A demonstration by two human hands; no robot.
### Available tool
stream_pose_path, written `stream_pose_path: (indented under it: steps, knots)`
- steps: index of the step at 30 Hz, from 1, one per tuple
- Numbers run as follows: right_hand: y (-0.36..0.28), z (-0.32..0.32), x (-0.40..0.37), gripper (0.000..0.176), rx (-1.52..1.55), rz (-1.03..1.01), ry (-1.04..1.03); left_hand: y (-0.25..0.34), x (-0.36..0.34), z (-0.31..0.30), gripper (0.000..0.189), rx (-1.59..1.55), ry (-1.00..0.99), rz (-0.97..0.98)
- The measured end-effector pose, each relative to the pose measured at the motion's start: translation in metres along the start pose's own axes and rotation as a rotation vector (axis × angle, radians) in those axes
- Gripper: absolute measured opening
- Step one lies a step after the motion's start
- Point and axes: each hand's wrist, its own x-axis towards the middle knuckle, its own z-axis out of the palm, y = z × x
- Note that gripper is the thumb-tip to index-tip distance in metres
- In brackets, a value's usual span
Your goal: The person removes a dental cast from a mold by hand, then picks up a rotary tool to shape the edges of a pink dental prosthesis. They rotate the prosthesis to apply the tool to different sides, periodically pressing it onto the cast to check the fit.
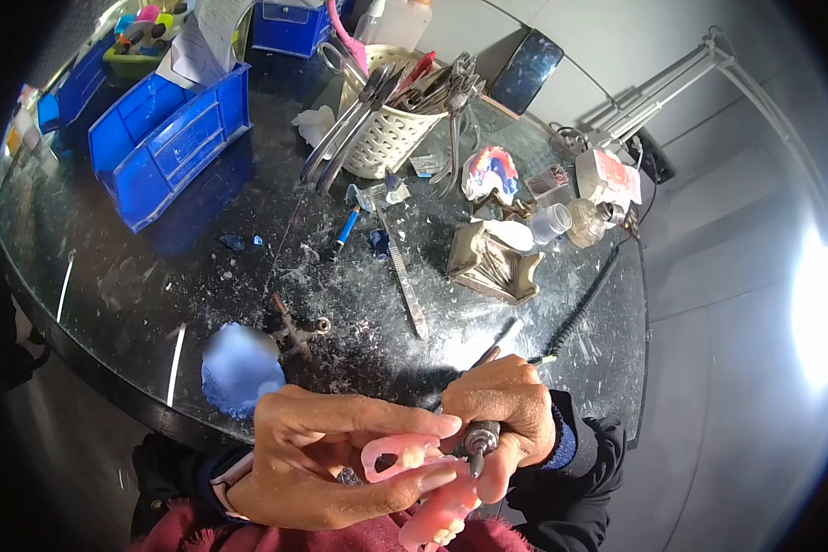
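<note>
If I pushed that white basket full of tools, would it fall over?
It might well tip: the long pliers lean far past the rim of the white basket, so it looks top-heavy. All that metal probably makes it heavy to lift, too.

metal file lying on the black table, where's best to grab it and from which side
Probably its near end, pinched across the narrow width from above, from the person's side: the metal file lies flat and slanted on the table, near end on bare surface, far end among scraps.
</note>
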Motion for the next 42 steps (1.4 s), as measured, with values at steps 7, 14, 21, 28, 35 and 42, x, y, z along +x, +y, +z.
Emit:
stream_pose_path:
  steps: [7, 14, 21, 28, 35, 42]
  knots:
    - [-0.001, -0.004, 0.001, 0.051, -0.013, -0.023, -0.033, -0.003, -0.003, -0.001, 0.040, -0.005, 0.003, 0.006]
    - [0.000, -0.005, -0.002, 0.052, 0.021, 0.068, -0.024, 0.002, 0.003, 0.014, 0.033, -0.128, 0.258, -0.108]
    - [0.001, -0.003, -0.002, 0.054, -0.002, 0.054, -0.027, -0.001, 0.001, 0.003, 0.030, -0.055, 0.104, -0.052]
    - [0.002, -0.002, -0.002, 0.053, 0.012, 0.046, -0.021, -0.004, 0.000, -0.001, 0.029, -0.050, 0.019, -0.012]
    - [0.002, -0.002, -0.001, 0.051, 0.017, 0.015, -0.007, -0.006, 0.000, -0.003, 0.029, 0.008, 0.025, 0.035]
    - [-0.002, -0.015, 0.003, 0.049, -0.277, -0.036, 0.003, -0.003, -0.002, -0.001, 0.029, 0.211, 0.149, 0.165]
